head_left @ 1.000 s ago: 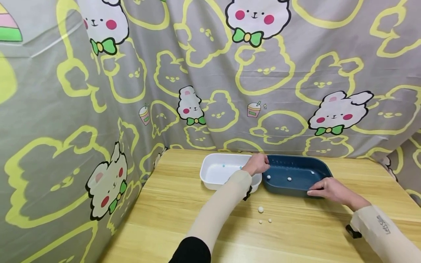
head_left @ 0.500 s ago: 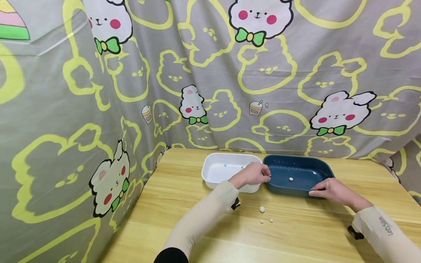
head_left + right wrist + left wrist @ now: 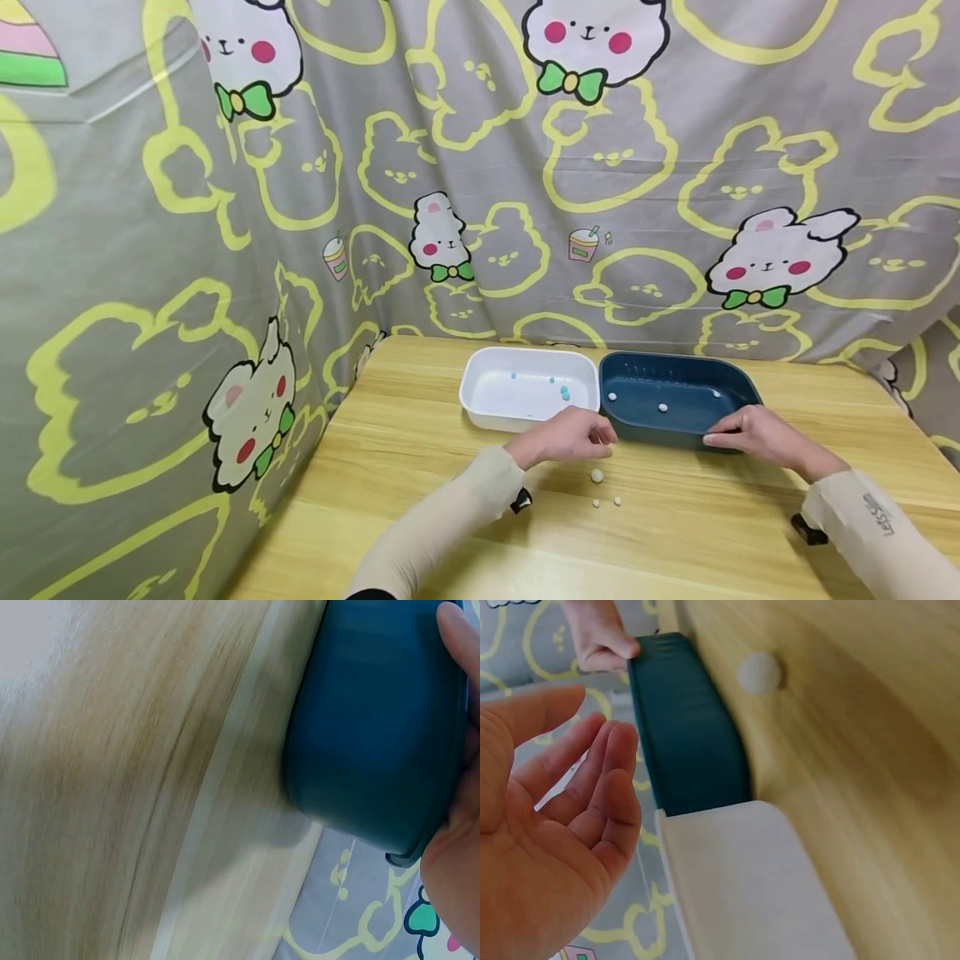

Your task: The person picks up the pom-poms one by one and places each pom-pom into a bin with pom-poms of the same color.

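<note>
A person's two hands are well apart over a wood-grain worktop point(image 3: 420, 433). The right hand point(image 3: 757, 432) grips the near rim of a dark blue tray point(image 3: 690, 410) toward its right end, and the right wrist view shows the thumb lying against the outer wall. The left hand point(image 3: 572, 433) holds nothing: its fingers are loosely bent, with the thumb apart from them, and it hangs just in front of where the dark blue tray meets a white tray point(image 3: 495, 398) on the left, near a larger white ball point(image 3: 597, 476) lying on the worktop. Two smaller white balls point(image 3: 617, 502) lie just in front of that one, a little apart from each other. Inside the dark blue tray sit three white pieces point(image 3: 662, 408), spread well apart; inside the white tray are small light-blue pieces point(image 3: 513, 376), two of them close together toward its right end. Beige sleeves point(image 3: 873, 517) cover both forearms, and a grey curtain point(image 3: 510, 158) printed with cartoon animals hangs behind the worktop.
</note>
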A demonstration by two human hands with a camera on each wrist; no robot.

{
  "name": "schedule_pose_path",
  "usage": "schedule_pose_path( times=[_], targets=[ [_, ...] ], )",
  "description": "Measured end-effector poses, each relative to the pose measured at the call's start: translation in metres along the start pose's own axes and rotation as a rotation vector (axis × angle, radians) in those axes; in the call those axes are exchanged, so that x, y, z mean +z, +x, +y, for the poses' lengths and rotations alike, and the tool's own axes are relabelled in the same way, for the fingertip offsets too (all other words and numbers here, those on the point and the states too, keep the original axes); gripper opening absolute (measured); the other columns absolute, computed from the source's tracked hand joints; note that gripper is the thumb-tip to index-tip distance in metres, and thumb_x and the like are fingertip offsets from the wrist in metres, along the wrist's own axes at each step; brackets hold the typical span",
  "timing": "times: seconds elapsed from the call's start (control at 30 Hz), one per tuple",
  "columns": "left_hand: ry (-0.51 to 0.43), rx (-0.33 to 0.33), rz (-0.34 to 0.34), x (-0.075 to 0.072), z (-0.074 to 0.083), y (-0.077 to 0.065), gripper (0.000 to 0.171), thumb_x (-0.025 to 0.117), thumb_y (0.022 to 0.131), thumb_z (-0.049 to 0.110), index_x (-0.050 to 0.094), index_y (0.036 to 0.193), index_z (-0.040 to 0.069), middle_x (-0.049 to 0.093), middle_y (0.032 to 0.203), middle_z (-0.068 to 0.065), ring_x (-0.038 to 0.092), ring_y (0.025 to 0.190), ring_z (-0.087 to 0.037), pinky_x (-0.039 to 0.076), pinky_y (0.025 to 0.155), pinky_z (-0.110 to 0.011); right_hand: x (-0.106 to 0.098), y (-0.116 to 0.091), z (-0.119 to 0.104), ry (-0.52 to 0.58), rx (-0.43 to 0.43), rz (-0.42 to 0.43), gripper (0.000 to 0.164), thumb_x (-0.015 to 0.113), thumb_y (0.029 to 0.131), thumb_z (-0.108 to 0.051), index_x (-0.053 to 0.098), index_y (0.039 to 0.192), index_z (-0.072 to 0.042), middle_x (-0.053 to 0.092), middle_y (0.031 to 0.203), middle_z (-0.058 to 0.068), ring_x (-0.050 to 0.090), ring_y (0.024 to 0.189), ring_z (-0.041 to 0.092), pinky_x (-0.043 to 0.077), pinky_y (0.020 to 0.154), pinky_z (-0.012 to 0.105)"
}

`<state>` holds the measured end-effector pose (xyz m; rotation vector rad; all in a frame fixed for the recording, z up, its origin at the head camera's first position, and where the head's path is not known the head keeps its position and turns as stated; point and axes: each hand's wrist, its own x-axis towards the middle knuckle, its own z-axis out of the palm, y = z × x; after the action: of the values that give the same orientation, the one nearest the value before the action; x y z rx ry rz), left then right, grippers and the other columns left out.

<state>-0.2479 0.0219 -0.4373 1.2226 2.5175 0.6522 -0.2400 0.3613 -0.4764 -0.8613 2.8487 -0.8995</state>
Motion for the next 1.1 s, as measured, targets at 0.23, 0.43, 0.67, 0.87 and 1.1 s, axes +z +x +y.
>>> schedule_pose_path(
  times=[0.23,0.43,0.67,0.87,1.1],
  targets=[
    [0.037,0.004,-0.068,0.013,-0.008,-0.005,0.024,0.070,0.087,0.019,0.069,0.110,0.011,0.065,0.100,0.008,0.056,0.083,0.004,0.041,0.073,-0.009,-0.001,0.000,-0.002,0.004,-0.006,0.005,0.016,0.067,0.089,-0.026,0.077,0.088,-0.013,0.070,0.083,-0.009,0.063,0.076,0.001,0.051,0.062,0.025],
    [0.058,0.023,-0.119,0.023,-0.017,-0.005,0.027,0.072,0.085,0.017,0.068,0.111,0.010,0.065,0.102,0.006,0.058,0.083,0.002,0.041,0.074,-0.009,-0.002,0.000,-0.002,0.006,-0.005,0.001,0.017,0.067,0.089,-0.025,0.077,0.088,-0.012,0.071,0.083,-0.008,0.063,0.076,0.001,0.051,0.062,0.025],
    [0.047,0.018,-0.138,0.034,-0.025,-0.004,0.030,0.073,0.084,0.016,0.066,0.113,0.010,0.065,0.102,0.005,0.058,0.084,0.002,0.041,0.074,-0.009,-0.001,0.000,-0.002,0.004,0.005,-0.006,0.018,0.067,0.089,-0.026,0.077,0.088,-0.012,0.071,0.083,-0.007,0.062,0.076,0.001,0.051,0.062,0.025],
    [0.048,0.021,-0.130,0.038,-0.027,-0.003,0.032,0.075,0.082,0.014,0.065,0.113,0.009,0.064,0.093,0.005,0.057,0.080,0.002,0.041,0.074,-0.008,-0.001,0.000,-0.003,0.012,0.019,-0.013,0.019,0.067,0.089,-0.028,0.077,0.088,-0.012,0.071,0.083,-0.005,0.062,0.076,0.002,0.051,0.061,0.025],
    [0.127,0.032,-0.132,0.041,-0.028,-0.001,0.025,0.076,0.081,0.016,0.067,0.105,0.011,0.062,0.087,0.009,0.054,0.077,0.003,0.039,0.070,-0.006,0.001,0.000,-0.002,-0.001,0.017,-0.006,0.019,0.067,0.088,-0.027,0.077,0.089,-0.011,0.070,0.083,-0.009,0.062,0.076,0.001,0.051,0.061,0.025]
  ],
)
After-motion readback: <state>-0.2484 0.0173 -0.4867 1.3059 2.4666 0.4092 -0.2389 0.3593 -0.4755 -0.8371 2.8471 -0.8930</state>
